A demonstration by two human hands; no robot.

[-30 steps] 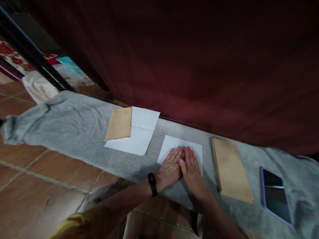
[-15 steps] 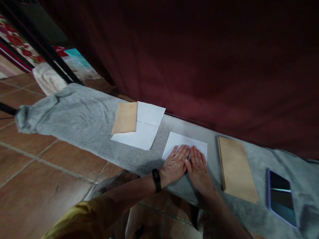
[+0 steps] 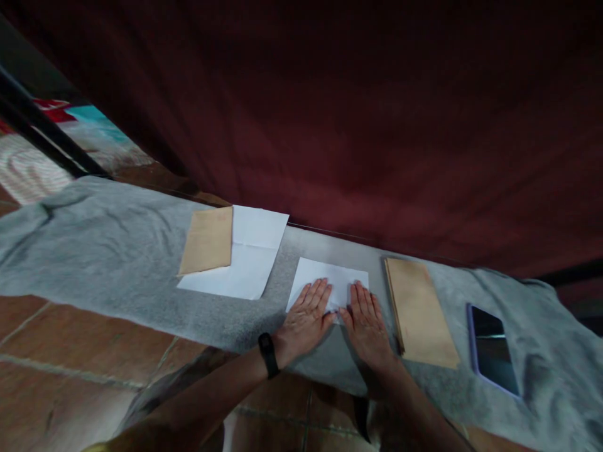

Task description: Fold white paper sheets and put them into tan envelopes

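Observation:
A folded sheet of white paper (image 3: 336, 275) lies on the grey cloth in front of me. My left hand (image 3: 307, 317) presses flat on its left part, fingers stretched out. Flat on the right part rests my right hand (image 3: 366, 320), its fingers extended too. Both thumbs point inward near the paper's near edge, which the hands partly cover. To the right is a stack of brown envelopes (image 3: 421, 311). On the left, a single brown envelope (image 3: 207, 240) overlaps a larger creased white sheet (image 3: 254, 251).
A phone (image 3: 494, 348) lies at the right on the grey cloth (image 3: 117, 245) covering the narrow bench. Behind it hangs a dark red curtain (image 3: 330, 125). Dark metal bars (image 3: 51, 138) stand at the far left, above the tiled floor (image 3: 85, 345).
My hands have moved apart across the folded paper, the left one leftward, the right one toward its right edge. The whole view has shifted to the right.

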